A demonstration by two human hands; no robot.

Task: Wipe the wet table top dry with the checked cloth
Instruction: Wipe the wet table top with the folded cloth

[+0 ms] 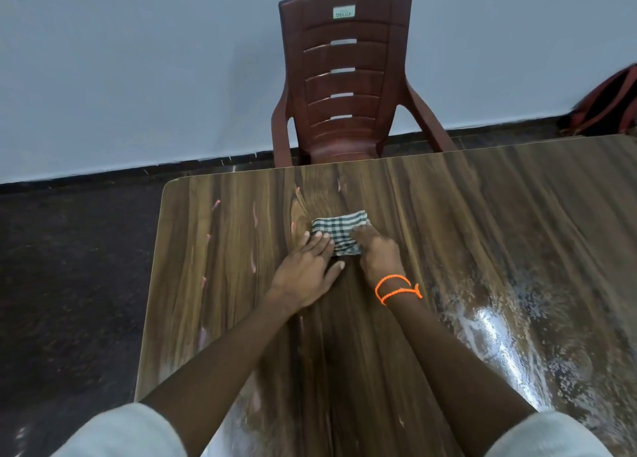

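Observation:
A small folded cloth (339, 231) with a dark green and white check lies on the wood-grain table top (465, 222), a little back from the middle. My left hand (306, 267) rests flat with its fingertips on the cloth's left edge. My right hand (377, 255), an orange cord around its wrist, presses down on the cloth's near right corner with bent fingers. A wet, shiny patch (499, 339) with droplets spreads over the table to the right of my right forearm.
A brown plastic armchair (344, 88) stands against the table's far edge, in front of a pale wall. A red and black bag (610, 105) lies on the floor at the far right. The table's left edge (151, 284) drops to dark floor.

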